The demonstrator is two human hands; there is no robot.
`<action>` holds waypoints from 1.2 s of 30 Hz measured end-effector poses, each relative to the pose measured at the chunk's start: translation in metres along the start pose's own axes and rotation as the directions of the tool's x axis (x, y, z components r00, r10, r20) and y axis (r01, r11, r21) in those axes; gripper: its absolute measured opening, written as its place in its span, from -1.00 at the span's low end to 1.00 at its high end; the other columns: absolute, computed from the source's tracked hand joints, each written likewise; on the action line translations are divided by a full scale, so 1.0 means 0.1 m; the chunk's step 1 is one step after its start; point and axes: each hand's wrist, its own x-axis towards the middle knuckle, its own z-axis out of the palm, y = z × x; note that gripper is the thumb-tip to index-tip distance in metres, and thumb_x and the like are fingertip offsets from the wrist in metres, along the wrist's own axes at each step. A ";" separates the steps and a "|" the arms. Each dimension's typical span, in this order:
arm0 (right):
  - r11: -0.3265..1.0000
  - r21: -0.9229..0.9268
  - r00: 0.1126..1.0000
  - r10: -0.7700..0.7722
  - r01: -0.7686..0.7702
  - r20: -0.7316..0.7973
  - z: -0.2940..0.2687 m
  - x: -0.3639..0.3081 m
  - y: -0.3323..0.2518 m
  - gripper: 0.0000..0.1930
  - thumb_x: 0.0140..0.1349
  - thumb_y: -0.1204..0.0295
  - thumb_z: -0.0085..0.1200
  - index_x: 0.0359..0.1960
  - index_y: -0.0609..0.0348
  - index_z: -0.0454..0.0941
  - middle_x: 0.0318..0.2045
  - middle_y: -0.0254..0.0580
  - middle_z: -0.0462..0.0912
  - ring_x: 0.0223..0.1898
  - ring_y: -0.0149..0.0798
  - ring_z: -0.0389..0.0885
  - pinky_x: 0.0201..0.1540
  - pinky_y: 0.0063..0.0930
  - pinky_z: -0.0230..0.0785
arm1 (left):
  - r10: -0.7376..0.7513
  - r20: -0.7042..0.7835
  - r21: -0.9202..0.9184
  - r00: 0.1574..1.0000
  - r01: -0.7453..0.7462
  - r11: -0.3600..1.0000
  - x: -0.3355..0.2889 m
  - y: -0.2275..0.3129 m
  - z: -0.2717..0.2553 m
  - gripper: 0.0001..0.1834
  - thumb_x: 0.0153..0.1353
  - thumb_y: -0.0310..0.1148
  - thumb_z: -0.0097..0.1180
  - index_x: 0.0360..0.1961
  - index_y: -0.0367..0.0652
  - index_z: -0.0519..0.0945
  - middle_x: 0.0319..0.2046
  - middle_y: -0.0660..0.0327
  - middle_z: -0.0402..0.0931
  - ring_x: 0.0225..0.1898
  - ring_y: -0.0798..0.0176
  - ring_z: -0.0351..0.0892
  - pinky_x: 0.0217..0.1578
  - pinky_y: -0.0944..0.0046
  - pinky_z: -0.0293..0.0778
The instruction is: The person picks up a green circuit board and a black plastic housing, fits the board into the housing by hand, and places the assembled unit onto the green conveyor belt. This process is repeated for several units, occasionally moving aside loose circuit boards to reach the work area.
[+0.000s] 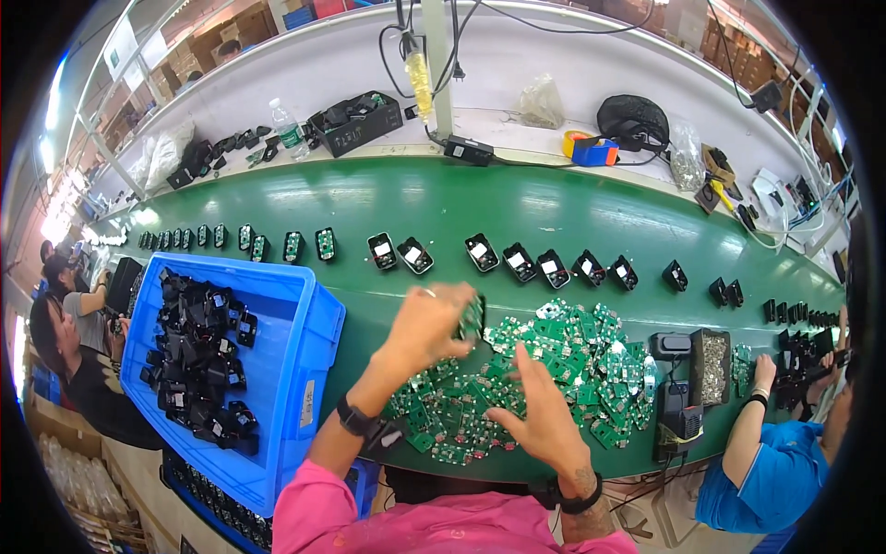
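My left hand point(426, 325) is closed round a small black housing with a green circuit board point(472, 319) at its face, slightly blurred and partly hidden by the fingers. It hovers over the far left edge of a spread pile of green circuit boards point(591, 360). Over the near side of that pile, my right hand point(544, 420) has thumb and fingers apart and holds nothing. Beyond the hands, black housings with white inner parts point(481, 251) stand in a row across the green belt. Farther left in that row, several housings show green boards point(324, 244).
A blue crate point(318, 323) of black housings point(198, 342) stands at my left. Right of the boards are black power units point(678, 411) and a box of small metal parts point(709, 369). A co-worker in blue point(771, 475) sits at the right; others work at the left. Cables hang above.
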 end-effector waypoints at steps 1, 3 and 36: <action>0.999 -0.031 0.999 -0.011 0.009 -0.037 -0.03 -0.06 -0.01 -0.11 0.05 0.43 0.40 0.39 0.37 0.16 0.15 0.13 0.44 0.10 0.06 0.52 0.14 -0.17 0.42 | -0.045 -0.183 0.056 0.982 0.056 0.997 0.07 -0.17 0.11 -0.23 -0.18 -0.09 0.44 0.11 -0.15 0.52 0.13 0.05 0.54 0.16 -0.04 0.50 0.15 -0.02 0.34; 0.999 -0.043 0.997 -0.011 0.007 -0.074 -0.03 -0.17 -0.03 -0.23 0.08 0.40 0.38 0.31 0.37 0.29 0.14 0.12 0.45 0.11 0.07 0.52 0.13 -0.17 0.42 | -0.138 -0.226 0.070 0.964 0.157 0.985 0.22 -0.40 0.20 -0.21 -0.21 -0.01 0.46 0.12 -0.04 0.54 0.28 0.02 0.37 0.34 -0.13 0.26 0.24 -0.21 0.19; 0.860 -0.393 0.944 -0.271 0.324 0.186 0.95 0.42 -0.26 -0.45 0.02 0.55 0.17 0.15 0.12 0.51 0.05 -0.06 0.48 0.07 0.01 0.42 -0.04 -0.10 0.27 | -0.677 -0.310 -0.925 0.667 -0.048 0.376 -1.65 0.03 0.27 -0.23 0.00 -0.46 0.42 0.25 -0.36 0.36 0.10 0.04 0.46 -0.03 0.18 0.60 -0.06 0.25 0.57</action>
